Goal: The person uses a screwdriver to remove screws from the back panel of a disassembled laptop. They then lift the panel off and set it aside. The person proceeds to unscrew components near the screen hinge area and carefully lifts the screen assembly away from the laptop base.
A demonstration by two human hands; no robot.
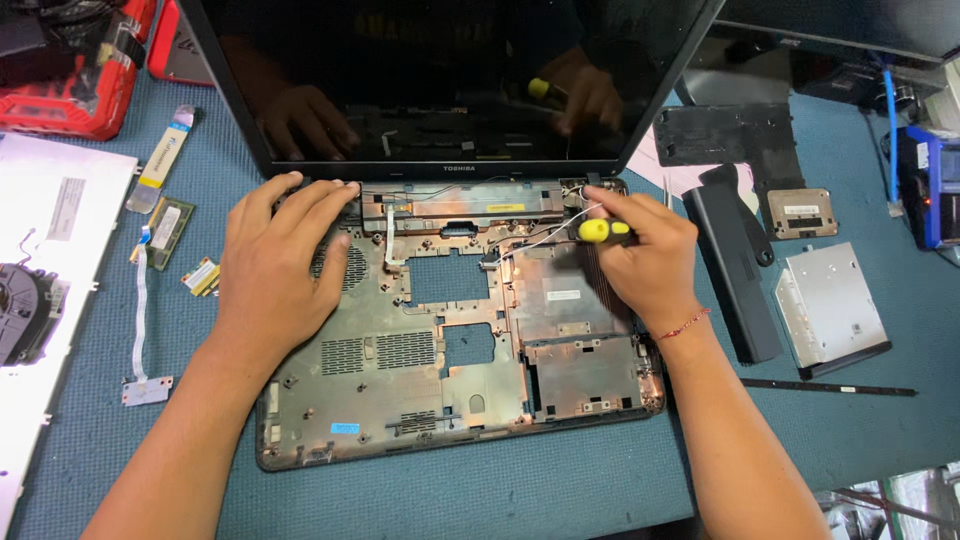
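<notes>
Left hand [275,262] flat on stripped laptop base [440,340], right hand [640,255] around yellow-handled screwdriver [603,230] near hinge.

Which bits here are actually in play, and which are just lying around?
In hand:
- laptop base shell, braced by left hand
- yellow-handled screwdriver in right hand, near the hinge corner
- open screen

Lying about:
- black battery
- optical drive
- black cover panel
- memory stick
- ribbon cable
- red case

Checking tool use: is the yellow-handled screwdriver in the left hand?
No, the right hand grips the yellow-handled screwdriver; the left hand rests flat on the laptop base.
</notes>
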